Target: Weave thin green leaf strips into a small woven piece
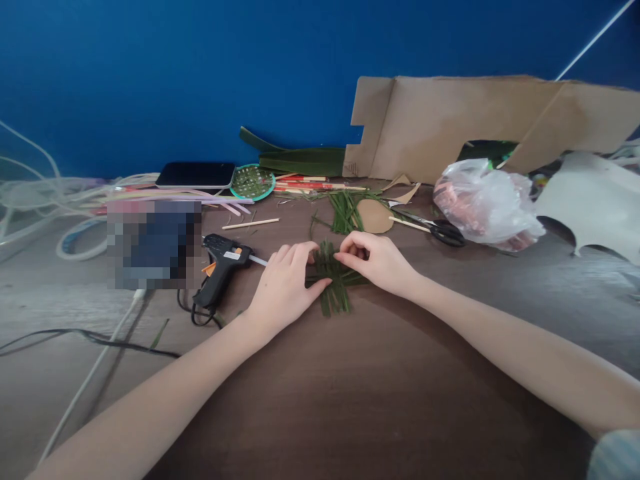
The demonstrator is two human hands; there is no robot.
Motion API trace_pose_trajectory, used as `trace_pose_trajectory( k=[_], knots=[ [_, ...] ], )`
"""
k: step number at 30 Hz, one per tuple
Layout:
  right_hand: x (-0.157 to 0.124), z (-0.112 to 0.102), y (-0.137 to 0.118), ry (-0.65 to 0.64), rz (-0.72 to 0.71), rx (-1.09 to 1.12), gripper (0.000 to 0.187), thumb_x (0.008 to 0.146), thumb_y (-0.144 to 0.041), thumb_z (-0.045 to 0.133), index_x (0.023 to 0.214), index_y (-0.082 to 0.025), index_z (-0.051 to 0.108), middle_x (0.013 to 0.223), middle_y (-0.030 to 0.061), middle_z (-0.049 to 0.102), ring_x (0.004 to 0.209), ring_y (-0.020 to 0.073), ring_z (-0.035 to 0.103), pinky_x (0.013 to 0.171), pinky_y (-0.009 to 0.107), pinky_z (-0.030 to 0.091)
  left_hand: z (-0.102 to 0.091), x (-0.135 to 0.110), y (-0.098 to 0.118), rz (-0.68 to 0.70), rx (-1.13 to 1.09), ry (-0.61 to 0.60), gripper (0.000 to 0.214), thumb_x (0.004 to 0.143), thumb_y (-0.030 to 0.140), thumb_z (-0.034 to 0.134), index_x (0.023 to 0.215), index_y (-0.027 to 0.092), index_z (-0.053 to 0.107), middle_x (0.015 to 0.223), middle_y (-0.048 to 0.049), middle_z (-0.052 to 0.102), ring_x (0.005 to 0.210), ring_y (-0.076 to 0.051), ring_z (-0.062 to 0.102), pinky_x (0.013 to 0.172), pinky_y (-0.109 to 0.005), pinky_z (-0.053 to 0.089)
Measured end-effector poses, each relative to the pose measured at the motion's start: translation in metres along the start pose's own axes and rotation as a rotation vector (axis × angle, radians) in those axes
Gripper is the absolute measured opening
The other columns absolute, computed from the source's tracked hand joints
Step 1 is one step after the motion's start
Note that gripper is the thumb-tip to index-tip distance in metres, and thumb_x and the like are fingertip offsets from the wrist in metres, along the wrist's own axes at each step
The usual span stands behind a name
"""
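The leaf-strip weave point(334, 283) lay flat on the brown table point(380, 387), just to the right of the glue gun point(223, 263), with both hands closed on it. The left hand point(285, 288), between gun and weave, gripped the weave's edge nearest the gun. Its fingers were narrow and the thumb lay along a crossing strip, probably to stop the loose strips sliding apart. The right hand point(377, 261), on the side of the weave away from the gun, had its fingers curled tight. They pinched 1 strip end at the upper corner, seemingly to hold it in line. The gun rested on its side with the nozzle pointing toward the weave, likely so it was within easy reach. Beyond and right of the gun lay 1 bundle of spare green strips point(345, 210) and a cardboard oval point(375, 217). Further right were black-handled scissors point(443, 232) and a plastic bag point(487, 207). Behind the gun sat a phone point(196, 175) and a teal-rimmed disc point(253, 181).
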State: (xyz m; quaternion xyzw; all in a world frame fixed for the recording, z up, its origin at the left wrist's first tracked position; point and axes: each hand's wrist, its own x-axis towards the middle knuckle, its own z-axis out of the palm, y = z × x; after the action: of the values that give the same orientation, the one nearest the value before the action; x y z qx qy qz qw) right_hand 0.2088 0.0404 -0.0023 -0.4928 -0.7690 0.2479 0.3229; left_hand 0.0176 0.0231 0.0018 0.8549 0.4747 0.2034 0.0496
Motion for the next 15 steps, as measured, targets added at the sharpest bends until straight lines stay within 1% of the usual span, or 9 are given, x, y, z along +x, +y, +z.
trace_pose_trajectory(
  k=[5, 9, 15],
  knots=[
    [-0.0006, 0.0005, -0.0004, -0.012, -0.021, -0.005, 0.011, 0.077, -0.022, 0.062, 0.070, -0.018, 0.055, 0.062, -0.0032, 0.055, 0.058, 0.0098, 0.047, 0.058, 0.023, 0.035, -0.0002, -0.0008, 0.0001, 0.020, 0.010, 0.003, 0.037, 0.074, 0.026, 0.066, 0.104, 0.015, 0.047, 0.089, -0.0056, 0.059, 0.086, -0.023, 0.054, 0.073, -0.035, 0.044],
    [-0.0010, 0.0000, -0.0006, -0.022, -0.043, -0.037, 0.009, 0.076, -0.020, 0.064, 0.070, -0.018, 0.057, 0.062, -0.0026, 0.055, 0.060, 0.0107, 0.047, 0.060, 0.024, 0.036, 0.0001, -0.0010, 0.0001, 0.008, 0.005, -0.005, 0.036, 0.075, 0.026, 0.066, 0.103, 0.016, 0.047, 0.086, -0.0039, 0.059, 0.084, -0.022, 0.054, 0.072, -0.034, 0.044],
    [-0.0001, -0.0007, -0.0004, -0.050, -0.026, -0.044, 0.010, 0.073, -0.018, 0.067, 0.068, -0.018, 0.059, 0.061, -0.0023, 0.055, 0.062, 0.0112, 0.048, 0.060, 0.024, 0.036, -0.0008, -0.0006, 0.0005, 0.023, -0.020, -0.028, 0.029, 0.076, 0.024, 0.065, 0.098, 0.017, 0.048, 0.086, -0.0037, 0.058, 0.084, -0.021, 0.054, 0.072, -0.033, 0.044]
  ],
)
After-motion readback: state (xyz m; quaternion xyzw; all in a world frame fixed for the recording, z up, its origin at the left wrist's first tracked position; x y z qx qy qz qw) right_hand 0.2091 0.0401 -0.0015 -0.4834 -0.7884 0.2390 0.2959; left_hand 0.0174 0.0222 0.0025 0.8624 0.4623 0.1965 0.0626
